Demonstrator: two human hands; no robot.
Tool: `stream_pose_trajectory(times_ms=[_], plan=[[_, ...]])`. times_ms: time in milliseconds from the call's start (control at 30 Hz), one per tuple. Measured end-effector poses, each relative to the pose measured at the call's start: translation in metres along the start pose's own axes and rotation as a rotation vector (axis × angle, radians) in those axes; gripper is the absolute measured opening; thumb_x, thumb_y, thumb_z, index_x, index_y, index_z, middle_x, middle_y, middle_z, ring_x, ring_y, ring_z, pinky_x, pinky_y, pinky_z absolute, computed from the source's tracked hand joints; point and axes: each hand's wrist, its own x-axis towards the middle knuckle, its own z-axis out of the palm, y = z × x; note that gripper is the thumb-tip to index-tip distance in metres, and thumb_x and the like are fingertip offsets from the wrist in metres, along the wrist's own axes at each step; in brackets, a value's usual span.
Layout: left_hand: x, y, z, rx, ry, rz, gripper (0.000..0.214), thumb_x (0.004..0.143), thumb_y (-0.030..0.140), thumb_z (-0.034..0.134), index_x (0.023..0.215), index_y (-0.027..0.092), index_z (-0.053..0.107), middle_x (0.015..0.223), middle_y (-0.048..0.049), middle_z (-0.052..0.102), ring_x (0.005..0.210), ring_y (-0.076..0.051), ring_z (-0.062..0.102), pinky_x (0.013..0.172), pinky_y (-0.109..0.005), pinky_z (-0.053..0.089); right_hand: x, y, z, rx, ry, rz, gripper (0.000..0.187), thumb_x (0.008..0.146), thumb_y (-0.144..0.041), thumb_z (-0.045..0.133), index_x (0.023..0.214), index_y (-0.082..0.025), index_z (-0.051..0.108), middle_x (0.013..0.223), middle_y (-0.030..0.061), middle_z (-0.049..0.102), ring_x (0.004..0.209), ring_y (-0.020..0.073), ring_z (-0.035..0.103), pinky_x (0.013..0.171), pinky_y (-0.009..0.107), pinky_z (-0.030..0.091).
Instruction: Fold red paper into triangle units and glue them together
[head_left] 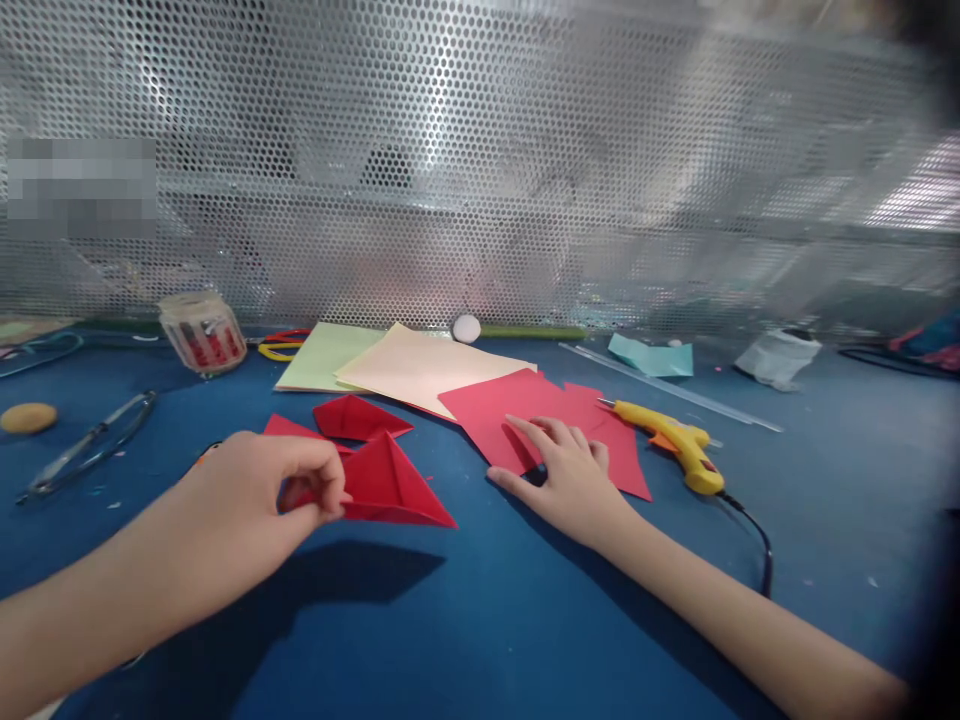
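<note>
My left hand (pixel 281 490) pinches the near edge of a folded red paper boat (pixel 390 485), lifted above the blue table with its shadow below. Behind it, another folded red paper piece (pixel 358 418) lies on the table, with more red paper partly hidden by my left hand. My right hand (pixel 566 475) rests with spread fingers on a red paper sheet (pixel 499 405). Beneath and to the right is a second red sheet (pixel 630 465). Nothing shows between the right fingers.
A yellow hot glue gun (pixel 675 440) with a black cord lies right of the red sheets. Green paper (pixel 330 355) and cream paper (pixel 435 365) lie behind. A jar (pixel 202 335), pen-like tool (pixel 90 445) and clear glue sticks (pixel 675 388) lie around. A perforated metal panel (pixel 465 180) stands behind.
</note>
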Motion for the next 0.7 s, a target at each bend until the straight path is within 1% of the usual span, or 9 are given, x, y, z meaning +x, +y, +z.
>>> stream_pose_trajectory(times_ms=[100, 167, 200, 267, 367, 500, 567, 667, 700], plan=[[0.005, -0.005, -0.014, 0.050, -0.007, -0.081, 0.023, 0.075, 0.031, 0.050, 0.055, 0.025, 0.059, 0.044, 0.0074, 0.044, 0.039, -0.012, 0.041, 0.039, -0.022, 0.025, 0.001, 0.001, 0.004, 0.003, 0.002, 0.026, 0.040, 0.099, -0.040, 0.064, 0.133, -0.020, 0.059, 0.136, 0.0108, 0.060, 0.118, 0.0280, 0.062, 0.098, 0.052, 0.053], [0.010, -0.009, -0.022, 0.074, -0.004, -0.122, 0.024, 0.074, 0.034, 0.050, 0.054, 0.025, 0.058, 0.043, 0.0076, 0.037, 0.038, -0.011, 0.034, 0.040, -0.023, 0.019, 0.002, 0.002, 0.006, 0.013, 0.001, 0.032, 0.038, 0.100, -0.039, 0.064, 0.132, -0.020, 0.060, 0.135, 0.0105, 0.061, 0.115, 0.0270, 0.063, 0.096, 0.050, 0.054], [0.013, -0.012, -0.025, 0.082, -0.006, -0.140, 0.023, 0.073, 0.036, 0.050, 0.054, 0.025, 0.059, 0.043, 0.0073, 0.036, 0.038, -0.011, 0.033, 0.040, -0.024, 0.018, 0.002, 0.003, 0.007, 0.019, 0.001, 0.035, 0.037, 0.100, -0.039, 0.064, 0.132, -0.020, 0.060, 0.134, 0.0104, 0.061, 0.114, 0.0263, 0.064, 0.095, 0.049, 0.055], [0.018, -0.017, -0.028, 0.086, -0.019, -0.173, 0.023, 0.070, 0.040, 0.053, 0.055, 0.026, 0.062, 0.043, 0.0060, 0.039, 0.039, -0.013, 0.035, 0.041, -0.025, 0.021, 0.003, 0.004, 0.007, 0.031, 0.000, 0.046, 0.036, 0.100, -0.038, 0.063, 0.131, -0.020, 0.060, 0.132, 0.0101, 0.062, 0.111, 0.0251, 0.065, 0.093, 0.048, 0.056], [0.026, -0.026, -0.029, 0.063, -0.030, -0.204, 0.024, 0.073, 0.043, 0.058, 0.056, 0.027, 0.060, 0.046, 0.0045, 0.046, 0.043, -0.015, 0.043, 0.046, -0.027, 0.027, 0.005, 0.006, 0.005, 0.052, -0.006, 0.060, 0.035, 0.100, -0.038, 0.064, 0.130, -0.019, 0.061, 0.131, 0.0100, 0.063, 0.110, 0.0248, 0.065, 0.092, 0.047, 0.056], [0.032, -0.036, -0.028, -0.005, -0.040, -0.182, 0.024, 0.077, 0.044, 0.061, 0.065, 0.025, 0.054, 0.059, 0.0035, 0.063, 0.057, -0.017, 0.058, 0.055, -0.027, 0.038, 0.006, 0.009, 0.004, 0.088, -0.020, 0.101, 0.034, 0.100, -0.037, 0.064, 0.129, -0.019, 0.061, 0.130, 0.0098, 0.063, 0.109, 0.0246, 0.066, 0.092, 0.047, 0.057], [0.033, -0.038, -0.029, -0.013, -0.041, -0.171, 0.023, 0.079, 0.043, 0.060, 0.069, 0.025, 0.050, 0.059, 0.0047, 0.065, 0.055, -0.016, 0.058, 0.054, -0.025, 0.037, 0.008, 0.011, 0.004, 0.107, -0.025, 0.125, 0.033, 0.100, -0.036, 0.064, 0.129, -0.019, 0.061, 0.130, 0.0098, 0.063, 0.109, 0.0243, 0.066, 0.091, 0.046, 0.057], [0.030, -0.037, -0.030, 0.021, -0.033, -0.161, 0.021, 0.082, 0.039, 0.058, 0.073, 0.026, 0.044, 0.055, 0.0081, 0.065, 0.049, -0.014, 0.056, 0.049, -0.023, 0.031, 0.010, 0.016, 0.006, 0.139, -0.028, 0.153, 0.033, 0.100, -0.036, 0.064, 0.129, -0.019, 0.062, 0.130, 0.0097, 0.063, 0.108, 0.0241, 0.066, 0.091, 0.046, 0.057], [0.029, -0.036, -0.030, 0.038, -0.027, -0.156, 0.019, 0.083, 0.038, 0.056, 0.074, 0.026, 0.044, 0.056, 0.0088, 0.066, 0.050, -0.013, 0.058, 0.049, -0.021, 0.032, 0.010, 0.018, 0.007, 0.150, -0.029, 0.160, 0.033, 0.100, -0.036, 0.064, 0.128, -0.019, 0.062, 0.130, 0.0097, 0.063, 0.108, 0.0240, 0.066, 0.091, 0.046, 0.057]])
